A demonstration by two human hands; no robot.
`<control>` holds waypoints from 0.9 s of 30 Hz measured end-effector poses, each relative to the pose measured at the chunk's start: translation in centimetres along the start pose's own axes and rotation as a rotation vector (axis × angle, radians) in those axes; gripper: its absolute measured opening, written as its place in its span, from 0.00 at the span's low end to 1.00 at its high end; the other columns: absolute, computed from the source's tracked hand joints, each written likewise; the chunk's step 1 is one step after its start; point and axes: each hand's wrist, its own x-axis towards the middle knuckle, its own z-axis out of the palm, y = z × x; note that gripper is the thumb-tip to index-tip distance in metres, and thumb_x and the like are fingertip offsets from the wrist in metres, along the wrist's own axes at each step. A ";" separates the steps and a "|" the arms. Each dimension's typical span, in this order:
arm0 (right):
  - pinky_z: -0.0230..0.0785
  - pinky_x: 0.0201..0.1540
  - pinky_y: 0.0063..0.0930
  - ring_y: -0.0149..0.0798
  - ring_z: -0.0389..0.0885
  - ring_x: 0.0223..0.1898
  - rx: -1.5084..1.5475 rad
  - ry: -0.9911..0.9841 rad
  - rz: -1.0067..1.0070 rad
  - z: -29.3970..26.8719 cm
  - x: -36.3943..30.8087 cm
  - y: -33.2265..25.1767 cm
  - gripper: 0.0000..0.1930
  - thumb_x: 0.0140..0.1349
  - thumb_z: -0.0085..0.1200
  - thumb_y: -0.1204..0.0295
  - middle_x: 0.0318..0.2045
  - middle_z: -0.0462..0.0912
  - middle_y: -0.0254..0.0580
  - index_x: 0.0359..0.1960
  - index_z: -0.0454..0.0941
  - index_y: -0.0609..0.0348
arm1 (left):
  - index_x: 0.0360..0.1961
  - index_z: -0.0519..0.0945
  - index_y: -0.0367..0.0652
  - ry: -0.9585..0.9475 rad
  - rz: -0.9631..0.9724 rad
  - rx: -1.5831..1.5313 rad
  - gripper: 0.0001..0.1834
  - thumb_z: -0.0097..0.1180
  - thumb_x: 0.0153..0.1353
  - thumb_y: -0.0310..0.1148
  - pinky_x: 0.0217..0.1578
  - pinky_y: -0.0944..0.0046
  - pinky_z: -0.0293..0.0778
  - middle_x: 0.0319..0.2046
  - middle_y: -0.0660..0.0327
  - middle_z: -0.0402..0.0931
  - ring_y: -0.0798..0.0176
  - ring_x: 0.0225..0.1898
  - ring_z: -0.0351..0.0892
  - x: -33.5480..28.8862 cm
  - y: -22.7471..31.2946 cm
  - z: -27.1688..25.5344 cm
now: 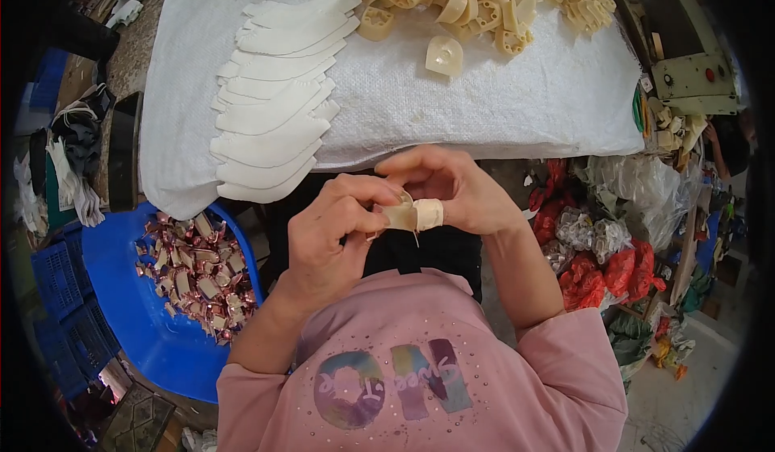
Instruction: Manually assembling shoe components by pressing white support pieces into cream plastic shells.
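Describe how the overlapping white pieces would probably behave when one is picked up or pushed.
The white pieces look thin, so each is probably light. They lie mostly flat, so rolling seems unlikely. Because they overlap like shingles, pushing one may well drag its neighbours along.

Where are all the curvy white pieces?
In the head view, the white pieces lie overlapping on the left half of the white-covered table, beyond the left hand and left of the beige pile.

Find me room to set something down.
Bare: the white sheet beyond the right hand, between the white pieces and the sheet's right edge, nearer than the beige pieces; a strip left of the white pieces. Crowded: under both groups.
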 end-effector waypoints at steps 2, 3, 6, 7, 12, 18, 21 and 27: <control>0.73 0.39 0.23 0.31 0.78 0.42 0.014 -0.061 -0.015 0.3 0.1 0.1 0.19 0.57 0.59 0.72 0.38 0.79 0.42 0.48 0.71 0.65 | 0.24 0.71 0.36 -0.027 0.017 0.041 0.12 0.56 0.42 0.09 0.32 0.67 0.75 0.34 0.54 0.77 0.58 0.36 0.78 -0.1 0.1 -0.1; 0.73 0.36 0.22 0.30 0.78 0.38 -0.016 -0.033 -0.046 0.4 0.2 0.4 0.19 0.56 0.60 0.72 0.36 0.80 0.41 0.48 0.71 0.65 | 0.24 0.71 0.36 -0.040 0.040 0.101 0.12 0.56 0.41 0.10 0.31 0.67 0.74 0.34 0.54 0.76 0.58 0.35 0.78 -0.1 0.2 -0.2; 0.70 0.29 0.19 0.27 0.77 0.31 -0.084 0.035 0.006 0.7 0.5 0.3 0.20 0.56 0.60 0.72 0.32 0.80 0.40 0.49 0.70 0.66 | 0.25 0.72 0.37 -0.049 0.032 0.212 0.12 0.57 0.42 0.11 0.29 0.67 0.73 0.33 0.54 0.76 0.58 0.33 0.77 0.1 0.1 -0.1; 0.69 0.26 0.18 0.26 0.76 0.27 -0.121 0.072 0.089 0.8 0.6 0.1 0.20 0.57 0.59 0.72 0.29 0.80 0.38 0.50 0.70 0.66 | 0.25 0.72 0.37 -0.043 0.000 0.265 0.12 0.58 0.42 0.11 0.28 0.67 0.72 0.32 0.54 0.76 0.58 0.32 0.76 0.2 0.2 0.0; 0.67 0.27 0.16 0.23 0.75 0.27 -0.153 0.139 0.008 1.4 1.1 1.3 0.16 0.62 0.50 0.72 0.31 0.82 0.38 0.51 0.70 0.64 | 0.32 0.75 0.35 0.020 -0.051 0.161 0.08 0.61 0.52 0.19 0.34 0.69 0.71 0.33 0.56 0.77 0.67 0.34 0.75 -0.1 -0.1 0.1; 0.63 0.52 0.30 0.36 0.70 0.49 -0.373 0.029 -0.481 0.3 1.4 1.6 0.15 0.65 0.48 0.64 0.45 0.76 0.41 0.49 0.72 0.59 | 0.36 0.75 0.32 0.310 -0.425 -0.408 0.10 0.61 0.56 0.25 0.42 0.68 0.73 0.36 0.55 0.78 0.70 0.37 0.76 0.3 0.5 0.3; 0.60 0.50 0.33 0.42 0.67 0.46 -0.417 0.181 -0.472 1.8 1.2 1.5 0.09 0.58 0.50 0.73 0.39 0.73 0.42 0.40 0.73 0.59 | 0.36 0.75 0.30 0.287 -0.364 -0.344 0.07 0.58 0.57 0.21 0.36 0.71 0.76 0.38 0.53 0.77 0.69 0.36 0.77 0.1 -0.2 0.7; 0.60 0.44 0.33 0.44 0.65 0.39 -0.581 0.333 -0.569 2.3 1.5 1.4 0.10 0.50 0.50 0.81 0.36 0.71 0.42 0.36 0.71 0.60 | 0.35 0.75 0.30 0.279 -0.403 -0.348 0.07 0.58 0.57 0.22 0.37 0.71 0.75 0.37 0.54 0.78 0.70 0.35 0.77 0.5 -0.1 0.8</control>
